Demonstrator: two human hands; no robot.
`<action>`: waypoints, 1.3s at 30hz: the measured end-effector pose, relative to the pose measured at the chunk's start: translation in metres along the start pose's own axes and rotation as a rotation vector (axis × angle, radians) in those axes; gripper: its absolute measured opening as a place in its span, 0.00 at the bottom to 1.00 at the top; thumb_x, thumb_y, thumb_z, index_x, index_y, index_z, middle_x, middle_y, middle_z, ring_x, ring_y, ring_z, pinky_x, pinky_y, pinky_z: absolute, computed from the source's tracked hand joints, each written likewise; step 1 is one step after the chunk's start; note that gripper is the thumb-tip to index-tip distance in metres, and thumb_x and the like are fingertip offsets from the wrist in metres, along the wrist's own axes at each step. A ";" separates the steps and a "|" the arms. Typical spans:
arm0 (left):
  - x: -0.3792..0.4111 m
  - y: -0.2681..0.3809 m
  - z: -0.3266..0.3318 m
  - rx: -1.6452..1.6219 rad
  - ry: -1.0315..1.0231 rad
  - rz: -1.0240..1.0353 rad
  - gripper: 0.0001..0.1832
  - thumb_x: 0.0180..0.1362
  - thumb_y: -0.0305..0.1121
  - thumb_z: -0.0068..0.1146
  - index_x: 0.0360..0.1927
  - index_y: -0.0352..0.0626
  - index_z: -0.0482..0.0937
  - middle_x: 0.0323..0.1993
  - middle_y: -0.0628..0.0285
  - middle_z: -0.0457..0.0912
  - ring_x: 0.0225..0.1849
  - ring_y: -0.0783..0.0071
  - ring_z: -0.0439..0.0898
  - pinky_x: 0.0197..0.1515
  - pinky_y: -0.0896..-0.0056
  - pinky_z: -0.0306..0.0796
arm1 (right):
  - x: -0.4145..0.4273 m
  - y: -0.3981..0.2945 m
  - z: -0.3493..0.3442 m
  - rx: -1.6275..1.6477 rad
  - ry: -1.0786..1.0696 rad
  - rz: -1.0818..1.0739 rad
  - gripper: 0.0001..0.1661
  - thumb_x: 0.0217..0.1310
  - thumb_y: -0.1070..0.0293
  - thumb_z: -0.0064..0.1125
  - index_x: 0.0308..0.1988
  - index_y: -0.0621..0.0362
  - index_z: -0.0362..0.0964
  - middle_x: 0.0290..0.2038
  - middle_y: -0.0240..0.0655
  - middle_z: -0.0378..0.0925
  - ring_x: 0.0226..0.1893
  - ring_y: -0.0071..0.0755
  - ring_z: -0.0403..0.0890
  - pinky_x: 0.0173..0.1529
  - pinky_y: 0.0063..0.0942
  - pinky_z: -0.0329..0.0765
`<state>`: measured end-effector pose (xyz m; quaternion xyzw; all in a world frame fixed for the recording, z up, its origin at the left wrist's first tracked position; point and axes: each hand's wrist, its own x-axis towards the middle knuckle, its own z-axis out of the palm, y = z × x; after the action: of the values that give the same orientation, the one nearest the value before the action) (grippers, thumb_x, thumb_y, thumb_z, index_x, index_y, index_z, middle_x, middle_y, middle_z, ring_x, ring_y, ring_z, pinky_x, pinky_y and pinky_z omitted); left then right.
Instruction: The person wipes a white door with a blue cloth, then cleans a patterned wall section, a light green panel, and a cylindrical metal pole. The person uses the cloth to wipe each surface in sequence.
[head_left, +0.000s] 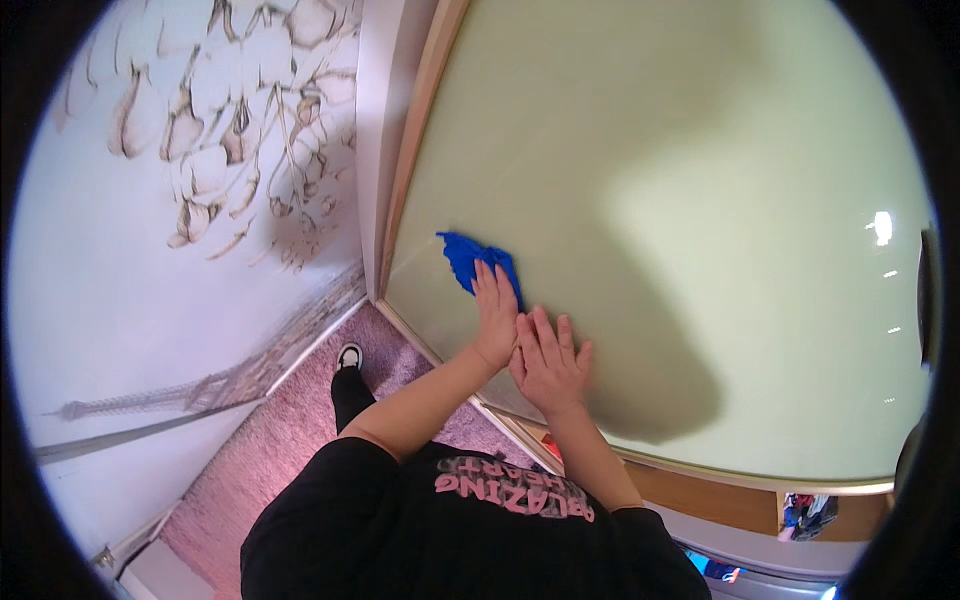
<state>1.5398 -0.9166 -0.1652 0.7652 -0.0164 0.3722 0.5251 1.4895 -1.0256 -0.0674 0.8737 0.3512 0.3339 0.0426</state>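
A glossy pale green glass tabletop (750, 262) with a light wooden edge fills the right of the view. My left hand (495, 311) presses a crumpled blue cloth (461, 255) against the glass near its left edge, fingers on top of the cloth. Just to the right, my right hand (553, 360) lies palm down on the glass, fingers a little spread, close against the left wrist and holding nothing. My shadow falls across the glass.
A wall with a flower and tower mural (225, 187) stands at the left. Pink carpet (262, 450) lies below, with my shoe (349, 356) on it. Open compartments (697, 491) run under the front edge, one holding small items (808, 516). Dark objects (928, 300) stand at the right rim.
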 end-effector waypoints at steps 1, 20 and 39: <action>0.000 0.003 0.000 -0.001 -0.023 -0.029 0.46 0.65 0.47 0.44 0.72 0.25 0.37 0.73 0.27 0.32 0.75 0.30 0.31 0.71 0.34 0.28 | 0.002 -0.003 0.002 -0.091 -0.022 0.029 0.30 0.61 0.52 0.49 0.62 0.42 0.70 0.70 0.26 0.61 0.73 0.35 0.53 0.74 0.47 0.38; 0.009 0.036 -0.043 0.102 -0.305 0.412 0.38 0.56 0.34 0.56 0.69 0.29 0.58 0.70 0.33 0.54 0.72 0.32 0.53 0.70 0.36 0.49 | -0.026 0.015 -0.013 -0.060 -0.146 0.083 0.38 0.55 0.34 0.52 0.63 0.35 0.67 0.69 0.23 0.62 0.72 0.27 0.54 0.74 0.41 0.35; -0.008 0.142 -0.047 -0.254 -0.292 0.706 0.41 0.57 0.37 0.59 0.69 0.27 0.55 0.73 0.33 0.47 0.74 0.34 0.46 0.71 0.35 0.39 | -0.082 0.027 -0.094 0.318 0.329 0.282 0.29 0.52 0.71 0.60 0.56 0.56 0.68 0.61 0.47 0.71 0.64 0.53 0.68 0.69 0.58 0.54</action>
<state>1.4493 -0.9451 -0.0494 0.6862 -0.3985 0.4123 0.4476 1.4042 -1.1137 -0.0319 0.8439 0.2761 0.4144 -0.1999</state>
